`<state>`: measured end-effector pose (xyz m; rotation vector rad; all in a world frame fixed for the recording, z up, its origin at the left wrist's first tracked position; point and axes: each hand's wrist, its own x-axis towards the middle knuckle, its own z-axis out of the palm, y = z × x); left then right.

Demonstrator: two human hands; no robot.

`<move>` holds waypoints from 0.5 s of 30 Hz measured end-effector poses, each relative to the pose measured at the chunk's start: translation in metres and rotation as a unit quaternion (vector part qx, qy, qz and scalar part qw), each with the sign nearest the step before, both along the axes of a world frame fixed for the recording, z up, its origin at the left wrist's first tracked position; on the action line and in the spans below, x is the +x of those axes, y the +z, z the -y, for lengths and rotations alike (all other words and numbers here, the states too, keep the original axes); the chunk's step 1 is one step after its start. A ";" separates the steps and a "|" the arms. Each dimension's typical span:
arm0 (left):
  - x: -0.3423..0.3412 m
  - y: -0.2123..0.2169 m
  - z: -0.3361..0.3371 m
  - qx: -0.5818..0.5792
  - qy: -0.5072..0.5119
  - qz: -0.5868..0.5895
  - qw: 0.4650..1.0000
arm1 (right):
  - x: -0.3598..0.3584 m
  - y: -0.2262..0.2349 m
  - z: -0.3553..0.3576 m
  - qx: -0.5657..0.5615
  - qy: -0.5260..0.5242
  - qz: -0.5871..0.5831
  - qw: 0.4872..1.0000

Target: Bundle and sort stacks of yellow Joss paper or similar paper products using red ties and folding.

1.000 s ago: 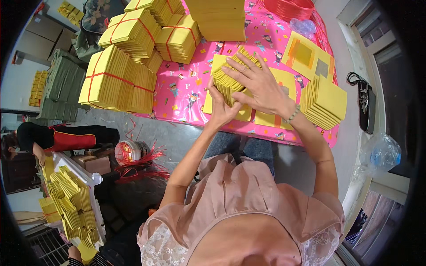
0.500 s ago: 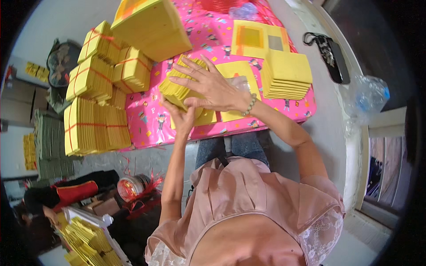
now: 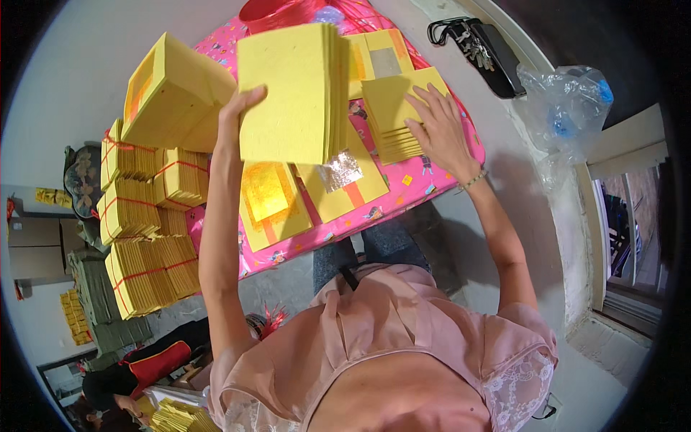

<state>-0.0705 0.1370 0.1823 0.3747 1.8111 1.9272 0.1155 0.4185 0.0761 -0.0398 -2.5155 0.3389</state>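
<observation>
One thick stack of thin yellow paper sheets looks light and floppy, so the left hand closes its grip on the stack's left edge, while the right hand lies open and flat on a second yellow paper pile on the pink table.

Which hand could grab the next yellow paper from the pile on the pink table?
Probably the right hand: it lies flat on the small pile of yellow sheets, with nothing in its grip. The left hand is busy holding up a thick yellow stack.

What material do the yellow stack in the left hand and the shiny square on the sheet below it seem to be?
The yellow stack looks like thin matte paper: many fine sheet edges show at its side. The shiny square seems to be crinkled silver foil, reflecting light unevenly. The left hand grips the stack's edge.
</observation>
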 end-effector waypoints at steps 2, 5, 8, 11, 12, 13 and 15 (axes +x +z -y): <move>-0.022 0.005 -0.031 -0.021 -0.057 0.042 0.997 | 0.004 -0.013 -0.007 0.066 -0.001 0.047 0.997; -0.034 0.003 -0.084 -0.047 -0.114 0.057 0.991 | 0.011 -0.026 -0.005 0.042 0.018 0.050 0.998; -0.042 -0.010 -0.128 -0.072 -0.215 0.086 0.970 | 0.018 -0.036 -0.002 0.027 0.019 0.038 0.999; -0.046 -0.041 -0.161 -0.058 -0.265 0.125 0.954 | 0.022 -0.041 0.000 0.006 0.015 0.059 0.998; -0.047 -0.049 -0.169 -0.063 -0.290 0.133 0.946 | 0.022 -0.041 0.001 0.006 0.013 0.051 0.999; -0.048 -0.057 -0.175 -0.067 -0.314 0.140 0.937 | 0.022 -0.041 0.002 0.006 0.010 0.042 0.999; -0.048 -0.067 -0.188 -0.102 -0.333 0.146 0.926 | 0.026 -0.045 0.002 -0.004 0.000 0.053 0.999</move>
